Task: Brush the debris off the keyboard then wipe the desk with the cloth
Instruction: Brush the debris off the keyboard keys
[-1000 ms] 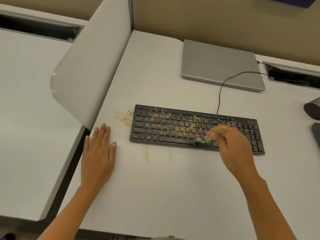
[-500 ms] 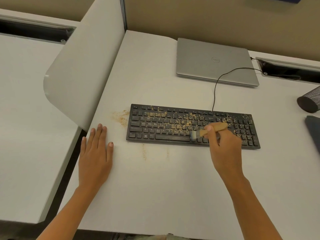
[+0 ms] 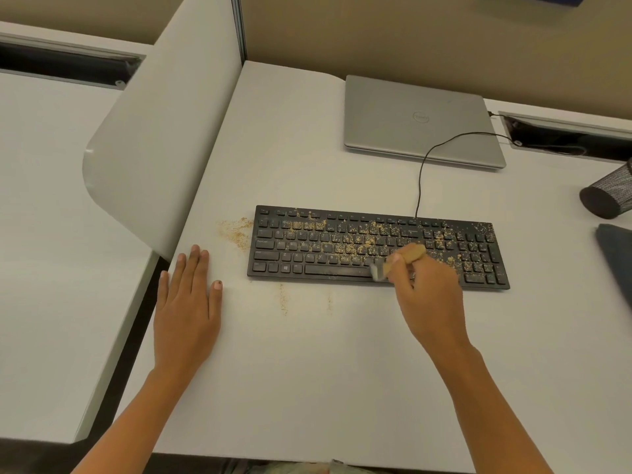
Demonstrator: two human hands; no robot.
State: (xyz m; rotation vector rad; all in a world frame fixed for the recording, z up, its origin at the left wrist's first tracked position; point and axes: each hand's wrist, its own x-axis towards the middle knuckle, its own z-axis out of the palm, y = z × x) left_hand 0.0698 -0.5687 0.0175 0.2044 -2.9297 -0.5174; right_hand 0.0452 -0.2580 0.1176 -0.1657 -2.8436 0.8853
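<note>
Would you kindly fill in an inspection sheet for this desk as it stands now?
Surface: white desk; a patch of tan crumbs left of the keyboard, two faint streaks before it.
Job's things: black keyboard, crumbs over most keys; wooden-handled brush, bristles at the front key row; cloth not identified.
Clutter: closed silver laptop behind the keyboard; black mesh holder and a dark grey item, cut off at the right edge.
Hands: left hand flat on the desk, fingers straight; right hand grips the brush.
Cables: black cable from the keyboard's back edge to the desk slot.
Surroundings: white divider panel, neighbouring desk to the left, beige wall behind.
</note>
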